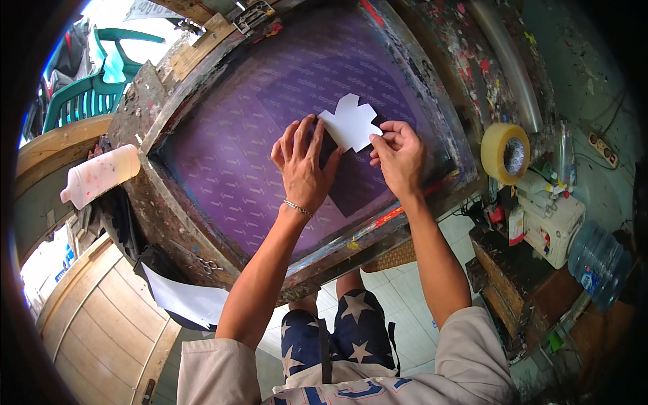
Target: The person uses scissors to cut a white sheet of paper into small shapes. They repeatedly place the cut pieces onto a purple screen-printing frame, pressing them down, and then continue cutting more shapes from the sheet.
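- The left hand (302, 162) lies flat, fingers spread, pressing the white paper cut-out (351, 123) onto the purple screen (229, 162), apparently to stop it sliding.
- The right hand (398, 156) pinches the cut-out's right edge, seemingly to align it.
- A tape roll (505, 152) stands at the right, within reach on the bench (472, 74).

I count two hands, the left hand (302, 164) and right hand (398, 156), one white paper cutout (351, 123), one purple screen frame (270, 135), one tape roll (505, 153), one water jug (599, 263), one white bottle (100, 175), and one green chair (94, 88).
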`<state>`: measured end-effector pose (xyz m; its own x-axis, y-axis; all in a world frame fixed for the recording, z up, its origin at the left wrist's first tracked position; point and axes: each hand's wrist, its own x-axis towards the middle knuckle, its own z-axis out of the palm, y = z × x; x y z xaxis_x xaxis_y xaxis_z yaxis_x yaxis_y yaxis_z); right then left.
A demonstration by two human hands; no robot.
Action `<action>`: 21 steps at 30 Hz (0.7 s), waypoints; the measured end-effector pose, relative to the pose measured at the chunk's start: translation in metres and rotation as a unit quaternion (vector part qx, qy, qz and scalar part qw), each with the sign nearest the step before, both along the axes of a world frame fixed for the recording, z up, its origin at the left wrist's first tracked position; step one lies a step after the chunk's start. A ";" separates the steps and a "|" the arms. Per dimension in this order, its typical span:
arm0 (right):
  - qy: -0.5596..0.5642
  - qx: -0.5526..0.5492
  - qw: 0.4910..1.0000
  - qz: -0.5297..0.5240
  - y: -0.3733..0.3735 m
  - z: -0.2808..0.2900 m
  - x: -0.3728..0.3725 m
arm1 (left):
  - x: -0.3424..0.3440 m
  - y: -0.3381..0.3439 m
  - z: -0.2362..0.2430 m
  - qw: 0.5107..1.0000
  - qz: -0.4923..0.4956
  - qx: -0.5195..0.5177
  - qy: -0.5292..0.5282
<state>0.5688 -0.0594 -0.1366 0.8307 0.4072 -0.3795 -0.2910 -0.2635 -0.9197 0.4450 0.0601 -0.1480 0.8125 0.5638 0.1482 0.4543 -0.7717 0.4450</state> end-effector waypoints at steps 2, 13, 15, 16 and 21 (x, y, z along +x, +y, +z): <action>-0.002 0.001 1.000 0.003 0.000 -0.001 -0.001 | 0.001 -0.001 0.000 1.000 0.004 0.004 0.002; -0.038 -0.022 0.999 0.001 0.003 -0.004 0.001 | 0.007 0.001 -0.003 1.000 0.013 0.006 -0.005; -0.063 -0.063 0.996 0.015 0.004 -0.002 0.001 | 0.007 0.001 -0.002 1.000 0.014 0.010 -0.003; -0.076 -0.084 0.993 0.022 0.003 -0.001 0.001 | 0.007 0.001 -0.001 1.000 0.014 0.011 -0.003; -0.299 -0.196 0.930 0.078 0.006 0.016 -0.001 | 0.007 0.001 0.001 1.000 0.016 0.001 0.000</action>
<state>0.5683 -0.0537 -0.1202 0.8837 0.4680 -0.0126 0.3125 -0.6097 -0.7284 0.4522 0.0613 -0.1474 0.7936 0.5897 0.1499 0.4793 -0.7576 0.4432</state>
